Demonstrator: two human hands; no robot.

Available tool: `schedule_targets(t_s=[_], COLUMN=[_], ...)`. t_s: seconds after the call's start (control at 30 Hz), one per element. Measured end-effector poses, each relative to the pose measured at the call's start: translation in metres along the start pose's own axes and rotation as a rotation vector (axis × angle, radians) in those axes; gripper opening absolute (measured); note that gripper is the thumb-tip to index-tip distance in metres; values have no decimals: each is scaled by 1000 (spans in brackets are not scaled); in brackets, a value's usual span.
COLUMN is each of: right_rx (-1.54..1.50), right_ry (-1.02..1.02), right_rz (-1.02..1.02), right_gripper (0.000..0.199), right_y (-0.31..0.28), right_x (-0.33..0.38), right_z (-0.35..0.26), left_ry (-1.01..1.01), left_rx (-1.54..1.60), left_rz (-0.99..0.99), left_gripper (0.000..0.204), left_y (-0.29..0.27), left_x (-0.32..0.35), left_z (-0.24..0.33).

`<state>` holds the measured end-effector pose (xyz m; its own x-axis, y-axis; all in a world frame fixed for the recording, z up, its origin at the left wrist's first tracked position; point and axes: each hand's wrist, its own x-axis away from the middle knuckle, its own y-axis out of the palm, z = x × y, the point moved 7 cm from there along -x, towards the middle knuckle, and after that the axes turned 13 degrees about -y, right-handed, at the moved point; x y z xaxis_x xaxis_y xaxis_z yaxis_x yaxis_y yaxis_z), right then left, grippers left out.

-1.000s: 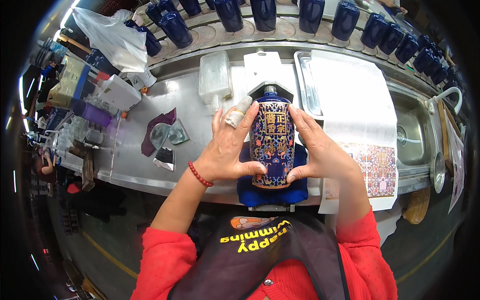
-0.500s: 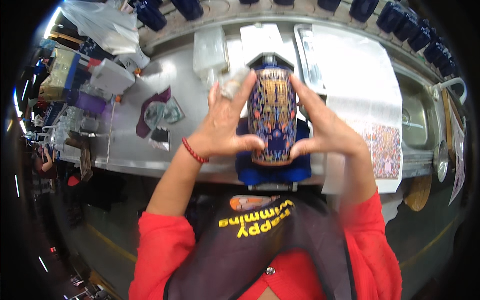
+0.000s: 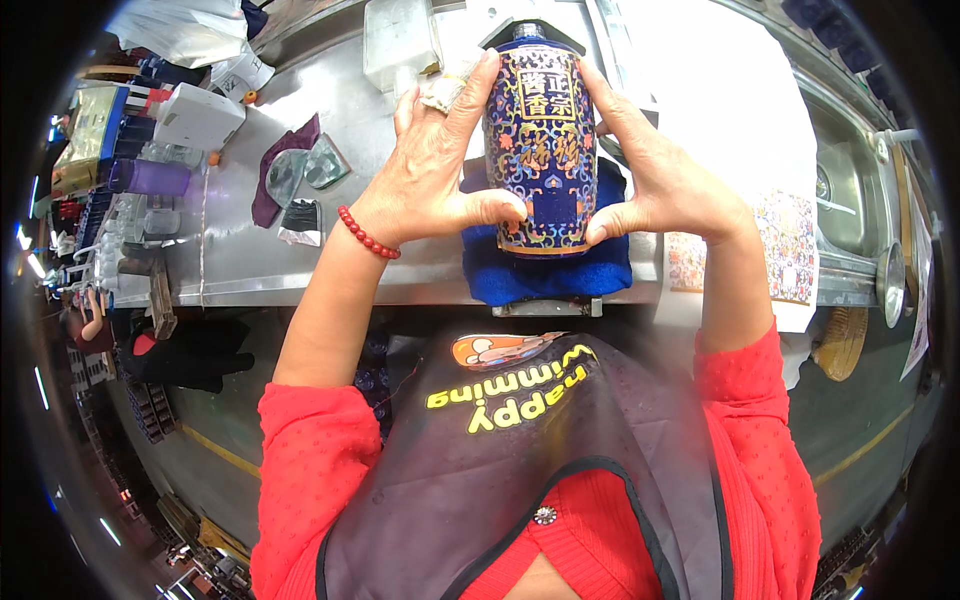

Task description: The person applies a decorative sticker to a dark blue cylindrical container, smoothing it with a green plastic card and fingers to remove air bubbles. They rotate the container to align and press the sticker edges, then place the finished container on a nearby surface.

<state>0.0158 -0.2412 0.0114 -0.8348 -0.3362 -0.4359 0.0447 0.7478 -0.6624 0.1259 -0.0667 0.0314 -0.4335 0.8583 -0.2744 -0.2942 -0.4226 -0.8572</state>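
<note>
A dark blue bottle (image 3: pixel 545 178) with a gold-framed panel and a multicoloured floral pattern lies on a folded blue cloth (image 3: pixel 540 278), its neck pointing away from me. My left hand (image 3: pixel 425 180) grips its left side, thumb on the lower front and fingers along the edge. A crumpled whitish wad (image 3: pixel 440 93), perhaps a cloth or sponge, is tucked among those fingers. On the opposite side my right hand (image 3: pixel 665 185) holds the bottle the same way, thumb near the base. The undersides of the fingers are hidden.
Purple and greenish scraps (image 3: pixel 290 175) lie on the steel counter (image 3: pixel 350 150) at left. A translucent container (image 3: pixel 398 40) stands beyond my left hand. White sheets (image 3: pixel 700 100), one patterned (image 3: pixel 785 245), cover the right side, beside a sink (image 3: pixel 845 195). A purple bottle (image 3: pixel 150 178) is far left.
The whole view has shifted, so the counter, bottle and hands sit higher in the picture. Both hands keep their places on the bottle, and it looks sharper than before.
</note>
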Motion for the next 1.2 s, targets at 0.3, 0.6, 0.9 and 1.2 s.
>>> schedule_targets(t_s=[0.3,0.6,0.9,1.2], right_rx=[4,200,456,-167], right_ry=[-61,-48,-124,47], right_rz=[61,42,57,235], right_gripper=[140,127,19,14], right_y=[0,-12,-58,-42], right_x=[4,6,-90,-83], right_z=[-2,-22,-73,-65], left_ry=[-6,-85,-180,-286], left_rx=[9,5,142,-4], left_rz=[-29,-96,-3,281], left_gripper=[140,141,145,125], left_y=[1,1,21,27], left_x=[11,11,48,73], left_z=[9,10,13,28])
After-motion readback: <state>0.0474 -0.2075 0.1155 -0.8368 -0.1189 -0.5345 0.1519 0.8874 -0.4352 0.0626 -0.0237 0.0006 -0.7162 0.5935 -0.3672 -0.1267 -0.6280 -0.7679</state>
